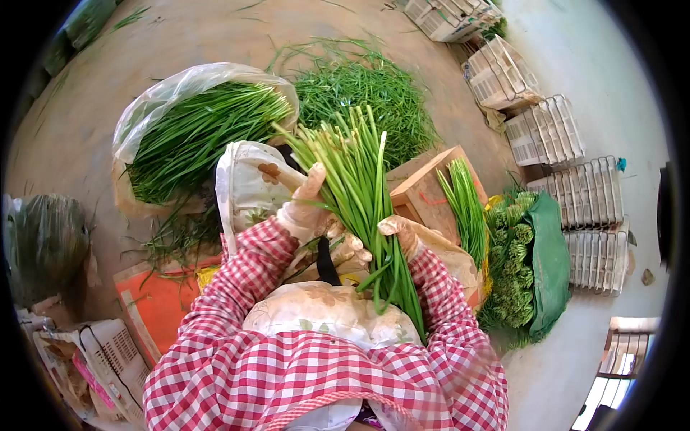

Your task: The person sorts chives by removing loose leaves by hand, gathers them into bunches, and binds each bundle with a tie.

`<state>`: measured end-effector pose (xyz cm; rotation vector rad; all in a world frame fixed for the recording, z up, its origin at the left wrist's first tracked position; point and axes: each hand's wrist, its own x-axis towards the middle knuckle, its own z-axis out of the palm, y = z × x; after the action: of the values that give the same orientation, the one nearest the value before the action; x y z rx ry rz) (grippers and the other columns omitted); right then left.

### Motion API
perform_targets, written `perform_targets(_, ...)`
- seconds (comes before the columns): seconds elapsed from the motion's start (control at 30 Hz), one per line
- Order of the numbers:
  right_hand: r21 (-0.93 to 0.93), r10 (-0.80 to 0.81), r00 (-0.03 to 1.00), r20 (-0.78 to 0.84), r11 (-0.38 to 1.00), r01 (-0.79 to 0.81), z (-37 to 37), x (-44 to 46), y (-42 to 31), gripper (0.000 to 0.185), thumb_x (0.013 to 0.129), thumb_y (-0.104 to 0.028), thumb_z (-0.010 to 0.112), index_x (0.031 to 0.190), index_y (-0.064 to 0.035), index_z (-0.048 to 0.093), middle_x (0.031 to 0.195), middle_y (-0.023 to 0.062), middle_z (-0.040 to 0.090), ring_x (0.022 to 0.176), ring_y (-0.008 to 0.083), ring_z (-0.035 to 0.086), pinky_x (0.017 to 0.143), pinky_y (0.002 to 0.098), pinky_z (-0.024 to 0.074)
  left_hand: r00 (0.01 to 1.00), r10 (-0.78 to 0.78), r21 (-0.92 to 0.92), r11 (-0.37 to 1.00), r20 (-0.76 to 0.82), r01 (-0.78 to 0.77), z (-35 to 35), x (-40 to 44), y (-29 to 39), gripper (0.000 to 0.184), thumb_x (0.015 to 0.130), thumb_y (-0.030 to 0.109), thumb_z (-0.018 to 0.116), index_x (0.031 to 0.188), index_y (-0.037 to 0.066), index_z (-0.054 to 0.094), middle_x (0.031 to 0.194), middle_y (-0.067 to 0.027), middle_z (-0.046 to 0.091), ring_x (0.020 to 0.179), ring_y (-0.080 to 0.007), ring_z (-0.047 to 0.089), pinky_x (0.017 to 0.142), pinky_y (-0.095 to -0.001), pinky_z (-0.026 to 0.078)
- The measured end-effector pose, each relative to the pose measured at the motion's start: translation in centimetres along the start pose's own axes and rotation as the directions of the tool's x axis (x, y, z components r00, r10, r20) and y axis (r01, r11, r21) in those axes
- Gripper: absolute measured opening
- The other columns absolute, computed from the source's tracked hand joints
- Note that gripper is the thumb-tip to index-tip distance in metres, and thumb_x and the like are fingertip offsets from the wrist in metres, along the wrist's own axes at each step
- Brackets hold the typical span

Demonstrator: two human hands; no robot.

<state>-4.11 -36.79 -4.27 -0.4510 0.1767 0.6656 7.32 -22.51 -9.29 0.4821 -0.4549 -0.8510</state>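
A loose bunch of long green chives (352, 169), with pale ends fanned toward the far side, lies across both hands above my lap. My left hand (307, 208) is at the bunch's left side, thumb up along the stalks and fingers curled beneath. My right hand (402, 231) pinches the bunch from the right, thumb and fingers against the stalks. The leafy ends hang down toward my right forearm. Both hands look covered by pale, stained gloves.
Beyond my left hand, a plastic-lined bag (133, 122) holds more chives. A heap of loose green leaves (359, 86) lies ahead. To the right are a wooden box (417, 190), bundled chives (514, 266) under a green cloth (550, 266), and several white crates (578, 190).
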Motion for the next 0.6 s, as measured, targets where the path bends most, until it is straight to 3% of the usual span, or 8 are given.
perform_targets(0.1, 0.107, 0.003, 0.991, 0.131, 0.994, -0.017, -1.2, 1.3, 1.0, 0.061, 0.076, -0.033, 0.062, 0.123, 0.0028, 0.044, 0.102, 0.0202, 0.057, 0.077, 0.0296, 0.061, 0.066, 0.0371, 0.0537, 0.997, 0.055, -0.220, 0.973, -0.052, -0.066, 2.1, 0.8, 0.1, 0.085, 0.079, 0.063, 0.050, 0.140, 0.010, 0.025, 0.137, -0.0187, 0.036, 0.119, -0.0309, 0.044, 0.097, -0.0411, 0.041)
perform_targets(0.2, -0.546, -0.068, 0.969, -0.239, 0.834, -0.076, 1.2, -0.4, -1.7, 0.070, 0.083, -0.050, 0.056, 0.124, 0.0052, 0.043, 0.114, 0.0199, 0.056, 0.093, 0.0268, 0.061, 0.080, 0.0326, 0.0496, 0.991, 0.112, -0.137, 0.983, -0.079, -0.122, 2.0, 1.2, 0.7, 0.079, 0.081, 0.053, 0.054, 0.140, 0.009, 0.024, 0.131, -0.0209, 0.043, 0.111, -0.0288, 0.052, 0.088, -0.0366, 0.048)
perform_targets(0.23, -0.548, -0.072, 0.968, -0.239, 0.833, -0.073, 1.2, -0.3, -1.9, 0.070, 0.083, -0.050, 0.056, 0.124, 0.0052, 0.043, 0.114, 0.0199, 0.056, 0.093, 0.0268, 0.061, 0.080, 0.0326, 0.0496, 0.993, 0.083, -0.165, 0.982, -0.079, -0.095, 1.0, 1.0, 0.3, 0.066, 0.082, 0.039, 0.057, 0.132, 0.001, 0.037, 0.119, -0.0140, 0.053, 0.096, -0.0187, 0.059, 0.085, -0.0312, 0.048)
perform_targets(0.3, -0.854, -0.507, 0.831, -0.230, 0.514, 0.077, 1.0, -0.5, -1.9, 0.071, 0.086, -0.053, 0.050, 0.124, 0.0064, 0.043, 0.107, 0.0159, 0.060, 0.094, 0.0237, 0.060, 0.083, 0.0271, 0.0462, 0.987, 0.128, -0.045, 0.990, -0.101, -0.133, 1.8, 0.9, 0.9, 0.066, 0.082, 0.033, 0.058, 0.134, 0.001, 0.033, 0.115, -0.0111, 0.056, 0.097, -0.0172, 0.058, 0.084, -0.0310, 0.048)
perform_targets(0.37, -0.975, -0.625, 0.756, -0.197, 0.048, -0.215, 3.9, -0.7, -1.8, 0.051, 0.092, -0.046, 0.044, 0.108, 0.0008, 0.057, 0.097, 0.0061, 0.061, 0.086, 0.0137, 0.055, 0.073, 0.0281, 0.0442, 0.983, 0.176, -0.132, 0.977, 0.055, -0.168, 2.0, 1.5, 0.8, 0.068, 0.082, 0.027, 0.058, 0.137, 0.002, 0.027, 0.120, -0.0132, 0.052, 0.101, -0.0189, 0.056, 0.085, -0.0317, 0.048)
perform_targets(0.43, -0.944, -0.499, 0.802, -0.329, 0.169, -0.282, 2.8, -1.2, -2.9, 0.054, 0.093, -0.047, 0.040, 0.109, 0.0020, 0.056, 0.095, 0.0070, 0.062, 0.089, 0.0163, 0.054, 0.078, 0.0299, 0.0437, 0.971, 0.222, -0.022, 0.975, 0.089, -0.221, 2.2, 2.8, 1.3, 0.078, 0.080, 0.022, 0.060, 0.142, 0.008, 0.016, 0.129, -0.0177, 0.043, 0.111, -0.0246, 0.051, 0.090, -0.0380, 0.047)
perform_targets(0.53, -0.923, -0.259, 0.922, -0.289, 0.332, -0.196, 3.9, -1.1, -5.2, 0.057, 0.094, -0.049, 0.038, 0.110, 0.0026, 0.055, 0.097, 0.0082, 0.061, 0.088, 0.0182, 0.055, 0.081, 0.0304, 0.0432, 0.991, 0.081, -0.160, 0.985, 0.102, -0.064, 3.9, 3.3, 2.0, 0.095, 0.071, 0.034, 0.066, 0.144, 0.017, 0.008, 0.129, -0.0231, 0.042, 0.110, -0.0332, 0.051, 0.090, -0.0435, 0.047)
perform_targets(0.6, -0.958, -0.194, 0.954, -0.229, 0.217, -0.186, 4.1, -0.8, -7.1, 0.064, 0.091, -0.056, 0.035, 0.103, 0.0024, 0.058, 0.088, 0.0113, 0.062, 0.082, 0.0224, 0.056, 0.077, 0.0330, 0.0439, 0.996, 0.054, -0.210, 0.977, 0.065, -0.039, 3.9, 3.5, 1.8, 0.091, 0.072, 0.032, 0.066, 0.144, 0.018, 0.011, 0.127, -0.0227, 0.044, 0.105, -0.0311, 0.054, 0.087, -0.0441, 0.049)
